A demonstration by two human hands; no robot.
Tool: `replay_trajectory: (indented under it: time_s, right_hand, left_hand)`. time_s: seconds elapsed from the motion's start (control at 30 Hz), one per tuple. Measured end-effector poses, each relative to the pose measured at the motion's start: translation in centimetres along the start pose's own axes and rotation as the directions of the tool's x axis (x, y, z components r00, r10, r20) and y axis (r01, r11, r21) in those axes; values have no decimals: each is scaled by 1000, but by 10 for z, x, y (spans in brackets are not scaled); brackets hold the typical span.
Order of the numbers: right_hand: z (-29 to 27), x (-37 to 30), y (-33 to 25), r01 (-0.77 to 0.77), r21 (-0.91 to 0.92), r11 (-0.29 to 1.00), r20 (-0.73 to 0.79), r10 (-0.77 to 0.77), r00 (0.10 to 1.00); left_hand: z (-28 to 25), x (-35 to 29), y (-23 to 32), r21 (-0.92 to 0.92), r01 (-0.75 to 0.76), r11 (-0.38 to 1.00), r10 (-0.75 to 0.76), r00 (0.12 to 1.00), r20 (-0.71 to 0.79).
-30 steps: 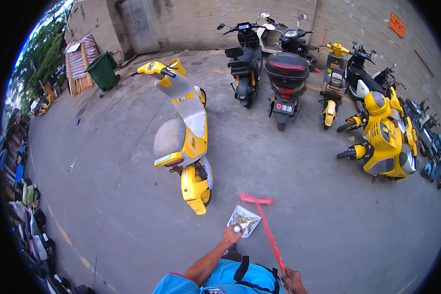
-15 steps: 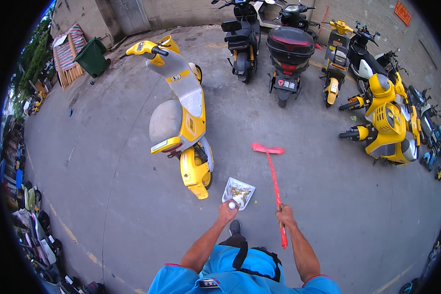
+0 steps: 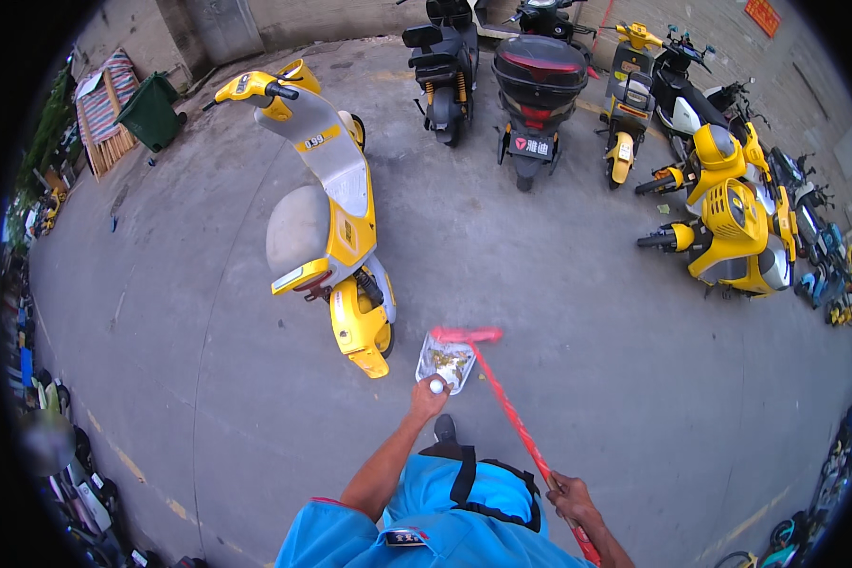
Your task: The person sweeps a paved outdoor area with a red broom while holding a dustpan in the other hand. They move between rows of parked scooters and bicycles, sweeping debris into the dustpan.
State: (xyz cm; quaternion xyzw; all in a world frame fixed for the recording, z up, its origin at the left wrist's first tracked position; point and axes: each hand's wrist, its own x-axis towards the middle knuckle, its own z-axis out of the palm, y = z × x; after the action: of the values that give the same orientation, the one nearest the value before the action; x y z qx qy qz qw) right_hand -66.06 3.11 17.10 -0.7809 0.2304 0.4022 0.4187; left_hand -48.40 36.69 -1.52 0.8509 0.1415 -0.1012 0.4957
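Note:
My left hand [image 3: 428, 399] is closed round the top of a white handle in front of me. Below it a white dustpan [image 3: 423, 371] holds leaves and litter [image 3: 449, 361]. My right hand [image 3: 572, 497] grips the red-wrapped stick of a broom [image 3: 516, 419], low on the right. The broom's red head [image 3: 468, 334] lies across the dustpan's far edge, slightly smeared by motion. A small yellowish scrap [image 3: 482, 376] lies on the ground just right of the dustpan.
A yellow scooter [image 3: 352, 237] stands close to the dustpan on its left. Black scooters [image 3: 538, 104] and yellow scooters [image 3: 734, 222] line the back and right. At the far left a green wheeled bin [image 3: 150, 114] stands beside leaning wooden sticks [image 3: 110, 150].
The broom head has swung nearer and left, from beyond the dustpan onto its far edge. My right hand has moved down and back with the stick. My left hand still holds the dustpan.

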Motion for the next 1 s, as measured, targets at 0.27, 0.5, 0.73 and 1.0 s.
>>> replay_trajectory:
  time_s: [0.27, 0.5, 0.73, 1.0]
  right_hand:
    - [17, 93, -10, 180, -28, 983, -147, -182, 972]
    - [37, 56, 41, 182, -335, 925, -31, -204, 978]
    - [12, -33, 8, -3, -105, 994, 22, 6, 1000]
    - [29, 26, 24, 139, -138, 981, -149, -160, 976]
  left_hand:
    - [-10, -5, 8, 55, 16, 998, -18, 999, 47]
    - [-16, -4, -6, 31, 2, 1000, -3, 999, 50]
    - [-34, -2, -16, 100, -28, 995, 14, 991, 135]
    - [-71, -18, -29, 112, 6, 994, -28, 980, 198]
